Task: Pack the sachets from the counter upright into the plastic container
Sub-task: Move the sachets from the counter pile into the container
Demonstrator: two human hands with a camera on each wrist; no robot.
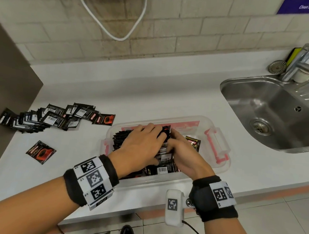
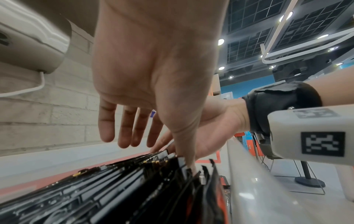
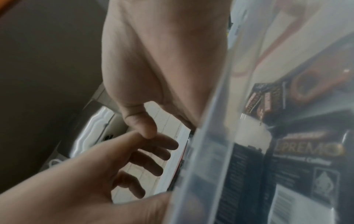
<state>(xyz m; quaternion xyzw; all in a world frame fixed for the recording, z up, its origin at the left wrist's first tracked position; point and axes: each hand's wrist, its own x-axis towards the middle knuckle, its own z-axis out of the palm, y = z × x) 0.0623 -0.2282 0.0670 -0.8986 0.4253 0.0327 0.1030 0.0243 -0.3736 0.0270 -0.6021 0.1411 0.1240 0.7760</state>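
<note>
A clear plastic container [image 1: 220, 165] with pink clips stands on the white counter. A row of black sachets [image 1: 164, 166] stands on edge inside it. Both hands are over that row. My left hand [image 1: 142, 143] lies across the sachet tops [image 2: 114, 189] with straight, spread fingers, and its thumb tip dips between two sachets. My right hand [image 1: 184, 155] reaches in from the right, its fingers touching the far end of the row. In the right wrist view the container wall [image 3: 206, 151] hides those fingers. One sachet [image 1: 193, 143] leans apart at the right end.
A loose pile of sachets [image 1: 56, 117] lies on the counter to the left, with a single sachet [image 1: 41, 151] nearer the front. A steel sink [image 1: 273, 112] with a tap is at the right. A brown panel [image 1: 3, 85] borders the counter's left side.
</note>
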